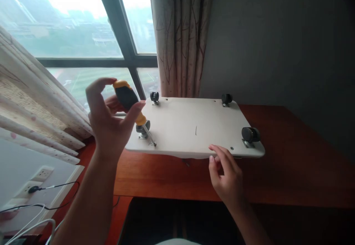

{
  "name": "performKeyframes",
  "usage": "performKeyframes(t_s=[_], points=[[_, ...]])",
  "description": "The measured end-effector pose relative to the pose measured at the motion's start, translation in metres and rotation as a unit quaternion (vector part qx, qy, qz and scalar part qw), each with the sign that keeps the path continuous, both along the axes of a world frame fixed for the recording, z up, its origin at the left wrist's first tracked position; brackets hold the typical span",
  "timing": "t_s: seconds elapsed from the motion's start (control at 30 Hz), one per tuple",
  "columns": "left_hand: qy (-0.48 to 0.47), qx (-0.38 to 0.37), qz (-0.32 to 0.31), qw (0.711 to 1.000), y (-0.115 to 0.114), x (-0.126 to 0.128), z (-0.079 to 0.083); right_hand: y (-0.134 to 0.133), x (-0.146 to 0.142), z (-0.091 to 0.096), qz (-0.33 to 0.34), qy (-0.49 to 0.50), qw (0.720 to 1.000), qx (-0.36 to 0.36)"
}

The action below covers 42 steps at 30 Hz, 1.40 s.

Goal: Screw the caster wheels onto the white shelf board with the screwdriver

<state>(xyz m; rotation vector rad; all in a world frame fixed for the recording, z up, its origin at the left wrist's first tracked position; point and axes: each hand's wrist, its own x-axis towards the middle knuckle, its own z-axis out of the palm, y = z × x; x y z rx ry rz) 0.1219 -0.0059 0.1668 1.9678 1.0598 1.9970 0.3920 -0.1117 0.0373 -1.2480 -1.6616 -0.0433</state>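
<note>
My left hand (109, 123) is closed around the handle of a screwdriver (127, 96), which is yellow and black. Its shaft slants down to the right, and the tip meets a dark spot near the front left corner of a white board (183, 117). Just behind the shaft is the front left caster (142, 127), partly covered by it. My right hand (227, 174) is at the board's front edge, thumb and index finger apart, the other fingers curled. I see nothing between them. A dark screw or hole (232, 148) shows on the board beside that hand.
More casters stand on the board: back left (154, 97), back right (226, 99) and front right (250, 134). Under it is a reddish wooden table (283, 156). Curtains (181, 34) and a window lie behind. Cables and a wall socket (44, 173) are at lower left.
</note>
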Motion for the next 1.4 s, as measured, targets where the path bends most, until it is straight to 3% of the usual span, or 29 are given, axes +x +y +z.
performKeyframes(t_s=[0.13, 0.33, 0.43, 0.6, 0.8, 1.0, 1.13, 1.3, 1.4], points=[[-0.034, 0.018, -0.006, 0.999, 0.003, 0.004, 0.003, -0.010, 0.008, -0.030, 0.002, -0.003, 1.000, -0.008], [-0.152, -0.057, -0.191, 0.968, 0.000, 0.013, 0.000, -0.006, 0.005, -0.050, 0.019, 0.018, 0.999, -0.032], [-0.210, -0.070, -0.236, 0.946, -0.001, 0.020, 0.001, -0.006, 0.004, -0.051, 0.021, 0.021, 0.999, -0.033], [-0.200, -0.039, -0.225, 0.953, 0.000, 0.031, 0.007, -0.006, 0.005, -0.052, 0.022, 0.025, 0.999, -0.029], [-0.204, -0.081, -0.239, 0.946, 0.000, 0.037, 0.015, -0.006, 0.005, -0.051, 0.021, 0.019, 0.999, -0.030], [-0.224, -0.064, -0.267, 0.935, -0.004, 0.039, 0.013, -0.006, 0.004, -0.049, 0.016, 0.017, 0.999, -0.029], [-0.181, -0.035, -0.283, 0.941, -0.006, 0.039, 0.010, -0.006, 0.004, -0.049, 0.016, 0.016, 0.999, -0.027], [-0.181, -0.069, -0.240, 0.951, -0.009, 0.041, 0.014, -0.005, 0.005, -0.051, 0.017, 0.012, 0.999, -0.025], [-0.189, -0.101, -0.246, 0.945, -0.008, 0.042, 0.015, -0.005, 0.005, -0.052, 0.013, 0.009, 1.000, -0.021]])
